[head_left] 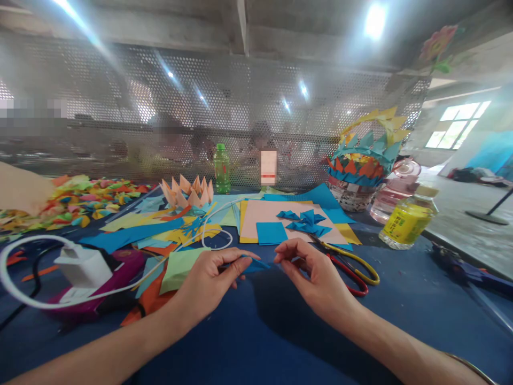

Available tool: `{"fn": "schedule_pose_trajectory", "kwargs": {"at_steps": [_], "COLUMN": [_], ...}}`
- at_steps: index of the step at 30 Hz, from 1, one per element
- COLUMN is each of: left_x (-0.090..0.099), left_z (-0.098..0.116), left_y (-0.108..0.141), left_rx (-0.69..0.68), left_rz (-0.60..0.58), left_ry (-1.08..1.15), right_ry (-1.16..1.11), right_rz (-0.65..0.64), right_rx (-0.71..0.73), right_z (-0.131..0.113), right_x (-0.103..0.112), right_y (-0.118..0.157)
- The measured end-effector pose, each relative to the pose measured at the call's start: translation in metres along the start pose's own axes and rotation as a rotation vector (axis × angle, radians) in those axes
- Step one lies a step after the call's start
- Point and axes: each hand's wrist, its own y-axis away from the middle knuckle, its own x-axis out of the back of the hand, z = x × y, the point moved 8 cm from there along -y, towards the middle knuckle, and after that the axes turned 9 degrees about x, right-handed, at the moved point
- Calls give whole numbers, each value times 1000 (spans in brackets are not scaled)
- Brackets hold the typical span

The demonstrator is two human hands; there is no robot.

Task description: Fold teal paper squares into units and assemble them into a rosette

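Nearest, over a dark blue counter point(200, 347), the left hand point(224, 270) pinches a folded blue paper piece point(258, 265) between thumb and fingers; the piece projects to the right from the fingertips, its pointed end directed at the right hand point(310, 267). The fingers of the right hand are curled, thumb and forefinger narrowly parted, just beside that point; contact with it cannot be determined. A thin bangle point(467, 369) encircles the right wrist.

Left of the left hand, a white charger point(82, 267) sits on a purple power strip point(130, 267); a pale green sheet point(182, 270) overlaps orange paper by the left wrist. Beyond the right hand lie scissors point(371, 270) with red and yellow handles.

Further back, a pink sheet point(260, 211) rests on yellow paper and carries a flat blue square point(271, 233) and several folded blue pieces point(308, 222). To the right stands a bottle with a yellow label point(406, 222).

At the rear, from left: a heap of multicoloured folded papers point(100, 200), a spiked peach paper ring point(188, 195), a green bottle point(222, 171) and a multicoloured paper basket point(356, 174). A perforated panel point(240, 91) stands behind.
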Motion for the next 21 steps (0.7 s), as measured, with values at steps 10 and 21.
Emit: {"fn": "schedule_pose_trajectory", "kwargs": {"at_steps": [10, 21], "left_x": [-12, -12], "left_z": [14, -4], "left_y": [14, 12], "left_rx": [-189, -37], "left_rz": [-52, -40], "left_ry": [-38, -15], "right_ry": [71, 72], "right_rz": [-184, -104], "right_rx": [-122, -93], "right_z": [4, 3], "right_x": [-17, -11], "right_y": [7, 5]}}
